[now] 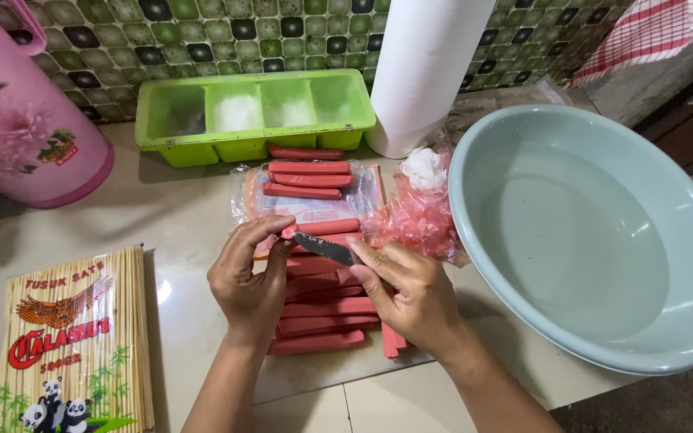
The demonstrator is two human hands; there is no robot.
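Several red sausages [308,180] lie side by side on an opened clear plastic package [244,192] on the counter. My left hand [249,277] pinches the end of one sausage [326,227] with thumb and fingers. My right hand [407,293] grips a small dark-bladed knife [324,248], its tip pointing left at that sausage's end, close to my left fingertips. More sausages [318,325] lie under and between both hands.
A large pale-blue basin [475,160] sits at the right. A green four-compartment tray [170,144] and a white paper roll [423,72] stand behind. Crumpled red plastic casings [415,220] lie beside the basin. A pack of bamboo skewers [74,337] is left; a pink jug [18,120] far left.
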